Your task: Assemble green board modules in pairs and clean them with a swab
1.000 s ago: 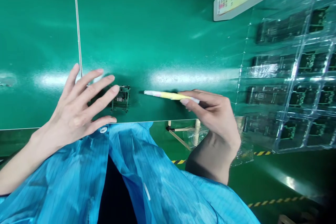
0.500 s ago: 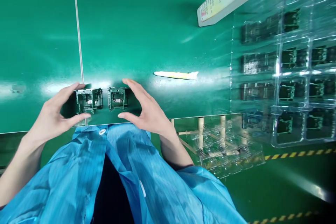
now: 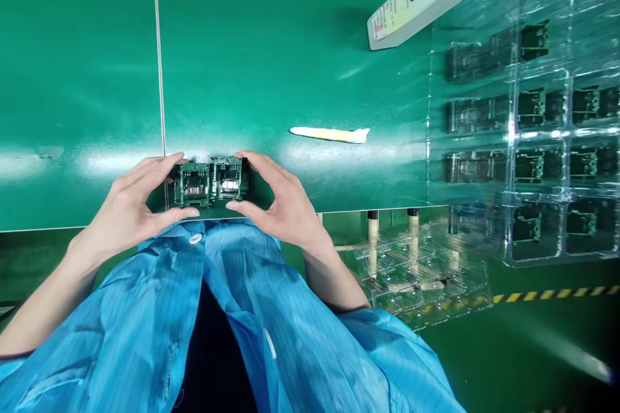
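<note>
1. My left hand (image 3: 133,200): thumb and fingers gripping left board unit (image 3: 194,186) at its edges.
2. My right hand (image 3: 285,206): same pinch on right board unit (image 3: 229,179).
3. Units side by side, near edge of table (image 3: 271,45).
4. Yellow-white pen-shaped tool (image 3: 332,135) lying to their right.

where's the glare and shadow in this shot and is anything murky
Head view: glare streaks the green tabletop left of the left hand and right of the right hand; same view: shadow darkens the gaps beside the circuit assemblies; again head view: reflections on the clear tray leave its parts murky.
</note>
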Tool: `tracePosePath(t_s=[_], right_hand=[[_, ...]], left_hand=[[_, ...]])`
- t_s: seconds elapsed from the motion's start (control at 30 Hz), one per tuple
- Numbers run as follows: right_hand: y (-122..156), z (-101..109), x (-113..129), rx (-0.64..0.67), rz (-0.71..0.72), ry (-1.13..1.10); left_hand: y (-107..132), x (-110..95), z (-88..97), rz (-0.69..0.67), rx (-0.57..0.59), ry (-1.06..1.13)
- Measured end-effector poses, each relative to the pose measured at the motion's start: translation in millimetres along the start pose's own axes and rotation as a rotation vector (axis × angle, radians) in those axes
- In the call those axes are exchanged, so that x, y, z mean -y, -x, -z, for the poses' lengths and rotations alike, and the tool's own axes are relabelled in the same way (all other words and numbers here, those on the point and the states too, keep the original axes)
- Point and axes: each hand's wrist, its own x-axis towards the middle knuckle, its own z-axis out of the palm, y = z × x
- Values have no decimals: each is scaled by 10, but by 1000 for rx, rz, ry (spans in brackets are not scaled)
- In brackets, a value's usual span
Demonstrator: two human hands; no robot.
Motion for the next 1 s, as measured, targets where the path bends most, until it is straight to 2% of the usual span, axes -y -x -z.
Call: tracePosePath(t_s=[0.4, 0.5, 0.57, 0.67, 0.77, 0.83, 0.9, 0.97, 1.0], right_hand=[[59, -45, 89, -36, 77, 106], [53, -110, 30, -86, 178, 170], [14, -126, -28, -134, 304, 240], [-92, -65, -87, -255, 561, 407], [-222, 109, -76, -316, 797, 594], [-306, 263, -31, -219, 880, 684], [-380, 419, 33, -50, 917, 748], [-441, 556, 102, 39, 1005, 794], [-467, 614, 134, 19, 1080, 813]], left_hand=[[72, -76, 52, -34, -35, -51], [52, -71, 34, -67, -56, -84], [26, -45, 26, -123, -89, -106], [-29, 30, 61, -292, -194, -225], [-118, 128, 198, -572, -365, -507], [-214, 175, 343, -810, -456, -658], [-337, 177, 508, -1031, -476, -711], [-471, 126, 665, -1174, -446, -704], [-533, 90, 735, -1198, -422, -684]])
